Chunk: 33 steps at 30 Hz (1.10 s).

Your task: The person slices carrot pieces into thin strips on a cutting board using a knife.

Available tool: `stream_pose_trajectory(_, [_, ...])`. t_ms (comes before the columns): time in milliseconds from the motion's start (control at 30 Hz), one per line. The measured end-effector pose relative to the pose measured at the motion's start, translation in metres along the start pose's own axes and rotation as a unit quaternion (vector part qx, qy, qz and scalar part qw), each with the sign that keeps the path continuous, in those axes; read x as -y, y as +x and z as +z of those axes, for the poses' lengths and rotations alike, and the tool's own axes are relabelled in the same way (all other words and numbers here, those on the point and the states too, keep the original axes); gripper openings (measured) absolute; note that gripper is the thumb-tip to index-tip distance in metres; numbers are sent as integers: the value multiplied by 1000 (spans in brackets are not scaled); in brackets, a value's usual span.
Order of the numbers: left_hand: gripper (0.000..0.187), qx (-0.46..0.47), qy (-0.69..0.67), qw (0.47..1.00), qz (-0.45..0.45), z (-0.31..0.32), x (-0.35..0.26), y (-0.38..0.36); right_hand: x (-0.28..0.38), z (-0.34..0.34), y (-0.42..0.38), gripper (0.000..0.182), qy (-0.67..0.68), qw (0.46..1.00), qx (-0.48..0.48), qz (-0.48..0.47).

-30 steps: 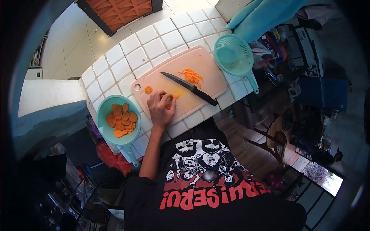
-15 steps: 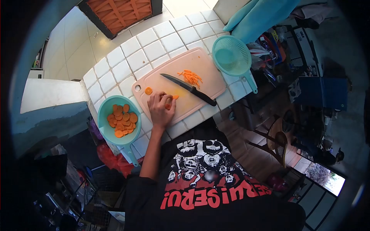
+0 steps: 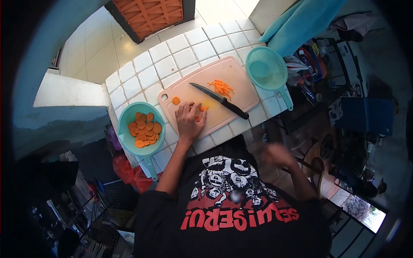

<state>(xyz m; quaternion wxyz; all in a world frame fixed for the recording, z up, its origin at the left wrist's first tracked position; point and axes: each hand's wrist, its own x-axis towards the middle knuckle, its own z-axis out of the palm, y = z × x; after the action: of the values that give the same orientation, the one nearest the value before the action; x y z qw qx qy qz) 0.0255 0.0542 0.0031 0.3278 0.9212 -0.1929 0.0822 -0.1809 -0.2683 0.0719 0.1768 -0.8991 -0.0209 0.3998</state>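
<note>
On the pink cutting board (image 3: 241, 77), my left hand (image 3: 189, 120) has its fingers bent over carrot slices (image 3: 203, 109), partly hiding them. A single round carrot slice (image 3: 176, 100) lies on the board just past those fingers. The black-handled knife (image 3: 221, 100) rests diagonally across the board, its handle reaching past the near edge. Beside its blade is a small pile of carrot strips (image 3: 221, 88). My right hand (image 3: 278, 155), smeared by motion, is off the counter at the lower right with nothing visible in it.
A teal colander (image 3: 122, 124) with many round carrot slices stands left of the board. At the right, another teal colander (image 3: 267, 64) sits by the counter's edge. White tiles (image 3: 185, 58) cover the counter. A wooden chair (image 3: 316, 172) is on the floor at right.
My right hand has come into view at the lower right. My left hand stays on the carrot slices, and the whole view has shifted slightly.
</note>
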Motion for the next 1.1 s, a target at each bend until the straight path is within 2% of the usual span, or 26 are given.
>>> stream_pose_trajectory(33, [23,-16,8,1000,15,2,2,-1,10,-25,21,23,-28,979,-201,23])
stream_pose_trajectory(67, [24,-32,16,999,29,3,2,-1,28,-55,42,21,26,960,-275,39])
stream_pose_trajectory(133, [23,-24,24,999,27,3,3,-3,60,-96,67,25,158,939,-302,39])
stream_pose_trajectory(167, [23,-14,26,999,26,2,2,-4,66,-97,80,25,155,941,-300,36])
stream_pose_trajectory(233, [24,-21,37,999,28,1,-2,-3,71,-92,103,31,68,914,-392,-82])
stream_pose_trajectory(400, [23,-26,48,998,8,1,-7,-1,84,-64,122,42,14,935,-348,-69])
stream_pose_trajectory(467, [21,-54,37,998,17,5,-5,-2,88,-54,128,43,25,912,-404,-72])
stream_pose_trajectory(600, [17,-61,38,997,23,3,-5,-2,96,-46,135,38,43,905,-418,-67])
stream_pose_trajectory(667, [16,-58,23,998,25,3,-4,0,108,-57,127,34,84,930,-354,-40])
stream_pose_trajectory(700, [16,-53,18,998,28,3,-4,1,110,-58,126,34,86,930,-355,-33])
stream_pose_trajectory(767, [14,-46,16,998,41,2,-3,2,112,-60,125,35,146,950,-274,27])
stream_pose_trajectory(800, [14,-45,14,998,38,2,-3,3,112,-58,124,35,144,951,-271,29])
stream_pose_trajectory(867, [14,-36,3,998,60,0,-1,5,112,-48,123,36,288,920,-263,26])
stream_pose_trajectory(967, [14,-66,8,998,-9,-1,-1,-5,117,-30,119,31,331,903,-273,34])
stream_pose_trajectory(1100, [14,-45,7,999,-11,-7,-1,-8,132,-22,108,27,360,885,-291,56])
